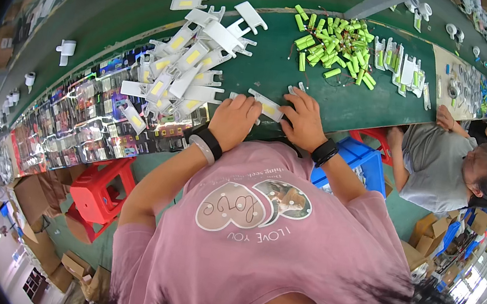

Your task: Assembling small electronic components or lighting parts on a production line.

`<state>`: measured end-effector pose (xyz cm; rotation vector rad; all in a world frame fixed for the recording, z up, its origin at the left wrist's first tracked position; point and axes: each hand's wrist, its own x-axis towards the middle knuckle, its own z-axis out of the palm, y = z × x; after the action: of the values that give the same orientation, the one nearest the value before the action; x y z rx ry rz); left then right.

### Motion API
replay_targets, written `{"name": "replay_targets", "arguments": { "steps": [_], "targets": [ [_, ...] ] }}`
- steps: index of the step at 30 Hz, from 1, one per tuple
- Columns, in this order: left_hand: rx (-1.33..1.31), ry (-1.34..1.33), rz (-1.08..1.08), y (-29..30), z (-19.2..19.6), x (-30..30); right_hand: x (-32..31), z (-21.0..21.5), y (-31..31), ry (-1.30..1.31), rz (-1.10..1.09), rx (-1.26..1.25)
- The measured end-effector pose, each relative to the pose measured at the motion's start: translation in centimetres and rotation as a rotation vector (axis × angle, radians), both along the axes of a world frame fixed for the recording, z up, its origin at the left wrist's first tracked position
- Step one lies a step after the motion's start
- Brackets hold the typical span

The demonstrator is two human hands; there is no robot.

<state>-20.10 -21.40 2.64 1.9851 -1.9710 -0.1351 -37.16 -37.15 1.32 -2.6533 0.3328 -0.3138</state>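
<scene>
Pink fabric (pixel 242 256) fronts hands (pixel 234 121) (pixel 304 120) flanking 1 rectangular panel (pixel 269 108).

Both forearms are angled inward from bent elbows, so that the hands are brought close together at the near edge of the table (pixel 261 65). The left forearm (pixel 159 181) is stretched forward and to the right; the right forearm (pixel 345 181) is slanted forward and to the left. The left hand (pixel 234 121) is held with its back upward and its fingers curled, the fingertips partly hidden. The right hand (pixel 305 120) is likewise turned back upward, its fingers bent and pointed away, its thumb drawn in toward the left hand. A narrow gap is left between the hands.
</scene>
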Motion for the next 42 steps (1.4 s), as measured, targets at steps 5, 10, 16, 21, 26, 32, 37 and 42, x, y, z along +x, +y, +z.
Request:
{"name": "replay_targets", "arguments": {
  "steps": [5, 10, 16, 21, 26, 32, 37, 42],
  "targets": [
    [0.262, 0.056, 0.287, -2.3, -0.6, -0.4, -0.5, -0.9, 0.8, 0.038, 0.013, 0.04],
    [0.509, 0.24, 0.552, -3.3, -2.2, -0.6, -0.3, -1.1, 1.2, 0.015, -0.031, 0.046],
    [0.186, 0.284, 0.61, 1.1, -0.7, 2.2, 1.0, -0.3, 2.2, -0.046, 0.038, 0.085],
    [0.163, 0.047, 0.501, 4.5, -1.2, 3.3, 2.6, -0.6, 3.5, 0.071, 0.293, 0.136],
    [0.139, 0.372, 0.307, 6.2, -0.4, 3.0, 1.4, -1.1, 1.0, 0.074, 0.241, 0.045],
    [0.055, 0.325, 0.39, 6.6, -0.7, 2.7, 7.8, -0.8, 3.2, -0.1, 0.119, 0.116],
    [0.087, -0.101, 0.443, 6.4, -2.2, 4.4, 14.4, -2.8, 4.9, -0.077, 0.154, 0.015],
    [0.172, -0.105, 0.35, 6.9, -2.9, 6.6, 14.4, -3.1, 2.9, 0.06, 0.271, -0.208]
  ]
}}
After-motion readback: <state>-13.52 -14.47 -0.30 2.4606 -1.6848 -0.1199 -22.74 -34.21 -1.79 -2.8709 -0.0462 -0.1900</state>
